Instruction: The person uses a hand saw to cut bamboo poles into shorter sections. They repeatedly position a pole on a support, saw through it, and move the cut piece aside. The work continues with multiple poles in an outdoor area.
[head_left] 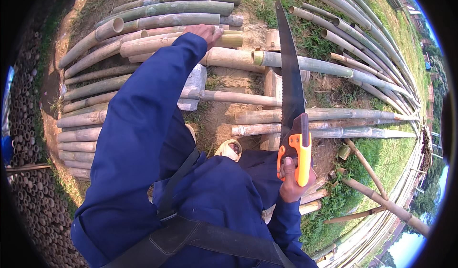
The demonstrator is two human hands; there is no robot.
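Note:
My right hand (292, 184) is closed round the orange and black handle of a hand saw (292, 84). The long dark blade points up and away from me, its teeth facing left. Stretched out to the far left, my left hand (204, 33) has its fingers curled over a cut bamboo piece (230, 40) with a yellowish end, on a row of cut lengths. The sleeve hides part of that piece. Behind the blade, a long greenish bamboo pole (324, 66) lies across a wooden support (273, 84), its cut end left of the saw.
Cut bamboo lengths (90, 87) lie in a row at left. Long poles (377, 34) fan out at far right, and more poles (343, 115) lie across the middle right. A whitish block (194, 84) sits near my left leg. Stacked bamboo ends (38, 220) fill the left edge.

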